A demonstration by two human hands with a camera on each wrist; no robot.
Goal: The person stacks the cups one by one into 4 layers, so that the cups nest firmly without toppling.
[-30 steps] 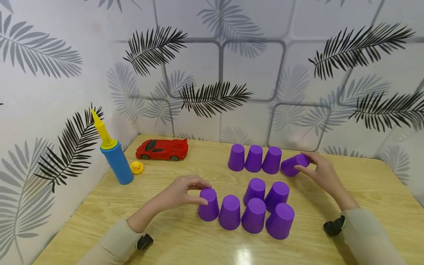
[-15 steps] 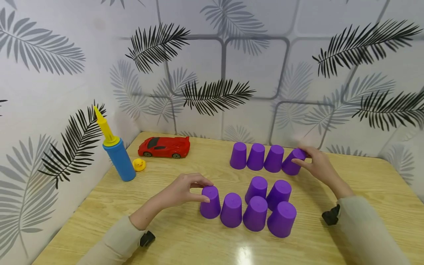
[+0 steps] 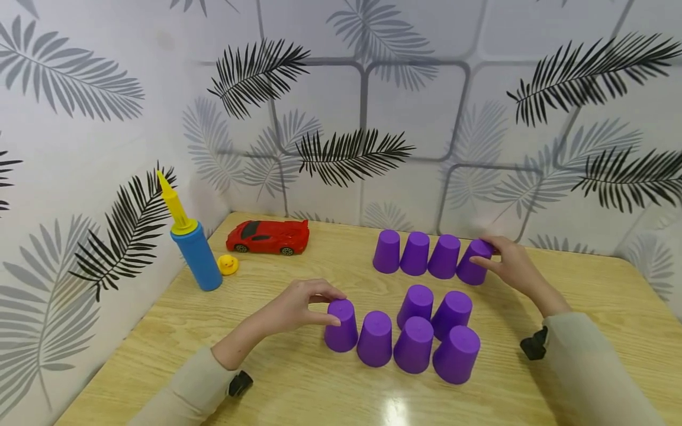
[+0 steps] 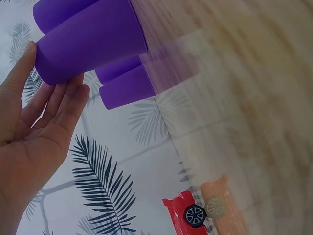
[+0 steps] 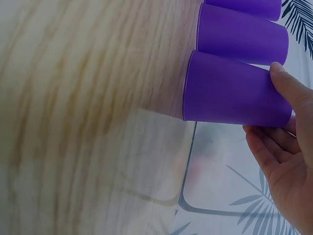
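Observation:
Upside-down purple cups stand on a wooden table. My left hand [image 3: 301, 305] pinches the leftmost cup [image 3: 341, 332] of the front row near its upturned base, thumb on the near side and fingers behind. The left wrist view shows that cup [image 4: 93, 41] between thumb and fingertips. At the back, my right hand [image 3: 514, 266] holds the end cup [image 3: 471, 271] of a row the same way, close beside its neighbour [image 3: 444, 257]. In the right wrist view this cup [image 5: 234, 93] has its rim down on the tabletop.
Two cups, one of them this one [image 3: 452, 313], stand between the rows. Farther left are a red toy car [image 3: 268, 237], a yellow rubber duck [image 3: 228, 265] and a blue-and-yellow hand pump [image 3: 198, 257]. A leaf-patterned wall [image 3: 415, 112] rises behind the table.
The right hand's cup has gone from tilted on its side to upright, rim down, at the end of the back row. The left hand has kept its hold; the view has shifted slightly.

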